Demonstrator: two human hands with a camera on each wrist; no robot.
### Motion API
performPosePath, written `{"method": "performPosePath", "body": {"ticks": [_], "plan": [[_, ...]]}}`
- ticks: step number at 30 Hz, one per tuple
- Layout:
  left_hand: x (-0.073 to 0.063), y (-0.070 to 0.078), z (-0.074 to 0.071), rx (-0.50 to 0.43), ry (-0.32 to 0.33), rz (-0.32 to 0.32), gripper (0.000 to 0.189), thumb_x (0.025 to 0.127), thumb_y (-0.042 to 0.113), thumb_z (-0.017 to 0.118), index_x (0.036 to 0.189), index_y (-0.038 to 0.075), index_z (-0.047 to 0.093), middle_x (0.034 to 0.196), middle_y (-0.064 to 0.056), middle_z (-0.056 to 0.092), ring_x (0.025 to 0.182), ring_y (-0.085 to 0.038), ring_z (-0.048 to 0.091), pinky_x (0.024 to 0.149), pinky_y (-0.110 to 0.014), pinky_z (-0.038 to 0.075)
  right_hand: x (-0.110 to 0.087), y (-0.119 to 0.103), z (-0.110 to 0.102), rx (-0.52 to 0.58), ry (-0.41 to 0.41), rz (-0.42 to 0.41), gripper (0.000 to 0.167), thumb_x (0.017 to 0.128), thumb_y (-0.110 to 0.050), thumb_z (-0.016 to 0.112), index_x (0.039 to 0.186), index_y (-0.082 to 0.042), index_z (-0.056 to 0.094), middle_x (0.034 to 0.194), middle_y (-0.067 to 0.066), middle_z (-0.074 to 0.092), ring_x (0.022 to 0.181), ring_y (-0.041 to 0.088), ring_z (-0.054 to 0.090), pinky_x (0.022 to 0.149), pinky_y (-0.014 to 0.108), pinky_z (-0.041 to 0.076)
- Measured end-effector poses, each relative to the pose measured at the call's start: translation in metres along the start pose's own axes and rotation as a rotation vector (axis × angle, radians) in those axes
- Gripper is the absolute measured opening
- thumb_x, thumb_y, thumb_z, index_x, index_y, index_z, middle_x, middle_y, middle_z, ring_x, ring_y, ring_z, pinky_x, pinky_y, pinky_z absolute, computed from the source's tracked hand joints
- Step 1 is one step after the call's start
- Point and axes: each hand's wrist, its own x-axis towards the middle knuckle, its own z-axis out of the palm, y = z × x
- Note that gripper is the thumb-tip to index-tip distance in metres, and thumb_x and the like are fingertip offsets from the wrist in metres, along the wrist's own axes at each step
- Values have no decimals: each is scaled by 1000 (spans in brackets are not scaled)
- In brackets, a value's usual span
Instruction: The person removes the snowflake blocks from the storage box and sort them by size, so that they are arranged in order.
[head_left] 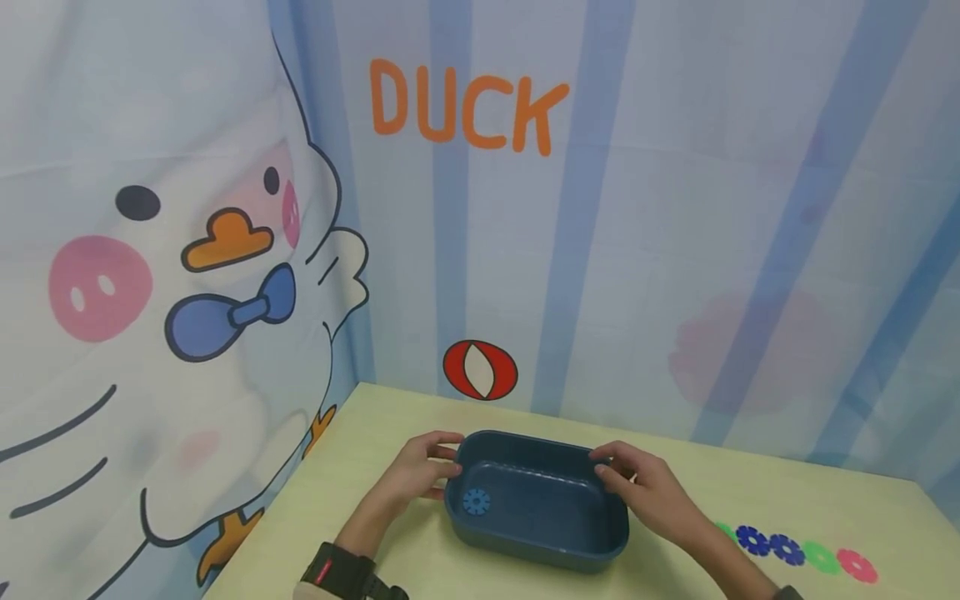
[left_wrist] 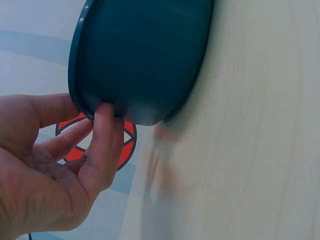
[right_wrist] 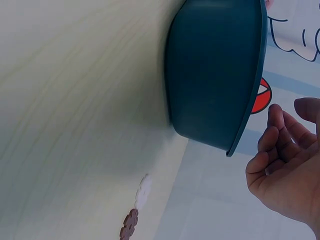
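A dark blue plastic bin (head_left: 536, 546), rectangular with rounded corners, stands on the table. Inside it, near the left end, lies a blue notched disc (head_left: 476, 502). My left hand (head_left: 416, 471) is at the bin's left end. Seen from the left wrist, its thumb and fingers (left_wrist: 104, 135) pinch the rim and end wall. By the right end, my right hand (head_left: 652, 492) overlaps the rim in the head view. The right wrist view has this hand (right_wrist: 290, 165) loosely curled with nothing in its fingers, a gap between it and the bin wall (right_wrist: 215, 70).
To the right on the pale yellow table (head_left: 390, 417), several notched discs lie in a row, among them a dark blue disc (head_left: 787, 549), a green disc (head_left: 821, 557) and a pink disc (head_left: 857, 566). A printed curtain (head_left: 495, 250) with a duck picture hangs behind and at the left.
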Motion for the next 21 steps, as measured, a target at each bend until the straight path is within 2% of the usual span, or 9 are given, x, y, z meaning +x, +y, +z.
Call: {"method": "performPosePath", "body": {"ticks": [9, 15, 21], "plan": [[-1, 0, -2, 6, -4, 5, 49, 97, 2, 71, 145, 3, 60, 127, -21, 67, 98, -27, 73, 69, -39, 65, 7, -5, 10, 32, -42, -16, 28, 108, -21, 63, 129, -4, 68, 86, 11, 69, 71, 19, 63, 61, 28, 49], [-1, -1, -1, 4, -3, 8, 49, 97, 2, 71, 145, 2, 60, 128, -23, 67, 101, -29, 73, 71, -41, 66, 12, -7, 19, 68, -64, -17, 29, 108, -21, 63, 130, -3, 68, 87, 11, 69, 77, 16, 67, 67, 28, 53], [-1, -1, -1, -5, -12, 22, 49, 97, 3, 71, 145, 1, 60, 127, -23, 67, 99, -27, 72, 71, -41, 65, 15, -7, 28, 62, -68, -19, 29, 108, -22, 63, 129, -3, 68, 86, 11, 67, 72, 20, 62, 64, 28, 49]]}}
